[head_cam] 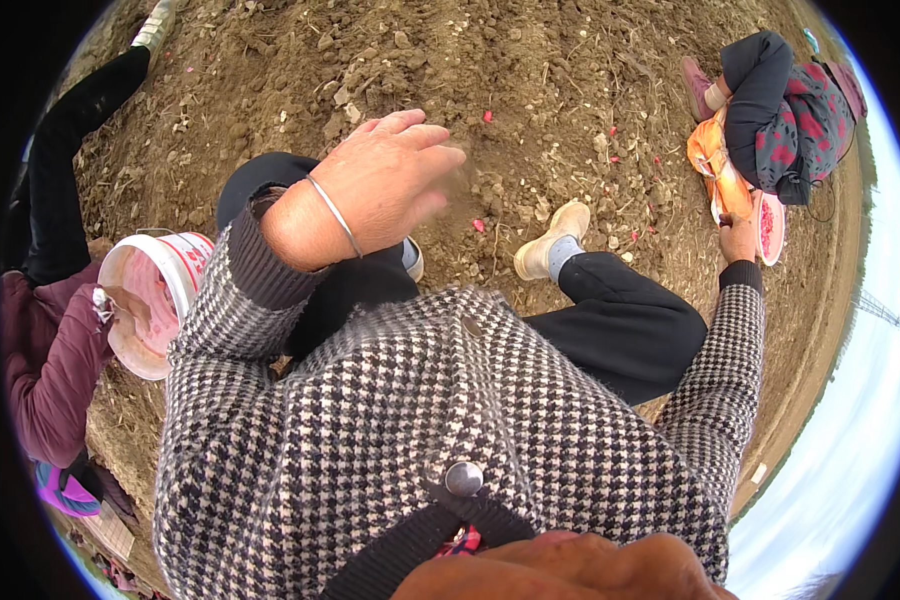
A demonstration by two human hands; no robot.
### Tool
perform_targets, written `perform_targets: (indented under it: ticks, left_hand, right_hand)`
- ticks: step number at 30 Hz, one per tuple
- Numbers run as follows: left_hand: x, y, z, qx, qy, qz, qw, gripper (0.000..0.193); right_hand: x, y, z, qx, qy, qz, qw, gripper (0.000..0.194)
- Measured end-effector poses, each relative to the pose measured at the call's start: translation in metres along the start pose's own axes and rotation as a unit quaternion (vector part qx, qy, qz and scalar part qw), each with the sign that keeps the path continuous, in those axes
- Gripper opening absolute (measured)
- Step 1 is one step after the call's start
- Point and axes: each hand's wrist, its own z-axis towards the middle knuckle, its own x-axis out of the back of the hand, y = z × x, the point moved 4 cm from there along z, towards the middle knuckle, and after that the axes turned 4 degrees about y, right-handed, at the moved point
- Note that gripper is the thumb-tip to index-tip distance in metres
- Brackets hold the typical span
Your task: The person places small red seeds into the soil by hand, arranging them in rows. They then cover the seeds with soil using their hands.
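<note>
My left hand (382, 184) is over the soil in front of my knees, back upward, with a bracelet at the wrist. Its fingers are loosely spread and partly blurred; nothing shows in them, though the palm is hidden. At the far right, my arm stretches out sideways and my right hand (738, 241) grips the near edge of a pale pink container (775, 244). Small red pieces (766, 221) lie inside that container. Scattered over the tilled soil (450, 67) are more such pieces, among them one red piece (479, 225) between my feet.
Left of me, a person in a maroon jacket (52, 360) reaches into a white bucket (184, 259) with a pink-stained interior. To the right another person in a flowered top (810, 127) crouches beside an orange bag (720, 169). Clods and dry plant bits cover the ground.
</note>
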Motion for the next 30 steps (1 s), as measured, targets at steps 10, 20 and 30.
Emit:
perform_targets:
  ticks: [10,20,30]
  left_hand:
    - [-0.013,-0.059,0.035,0.078,-0.017,0.051,0.995,0.037]
    - [-0.064,-0.097,0.069,0.268,-0.181,0.04,0.946,0.036]
    - [-0.068,-0.099,0.103,0.262,-0.193,0.04,0.945,0.034]
  right_hand:
    - [-0.192,0.043,-0.071,-0.155,-0.032,0.216,0.963,0.049]
    - [-0.311,0.104,-0.035,-0.238,-0.036,0.242,0.94,0.048]
    - [-0.312,0.016,-0.058,-0.289,-0.023,0.097,0.952,0.063]
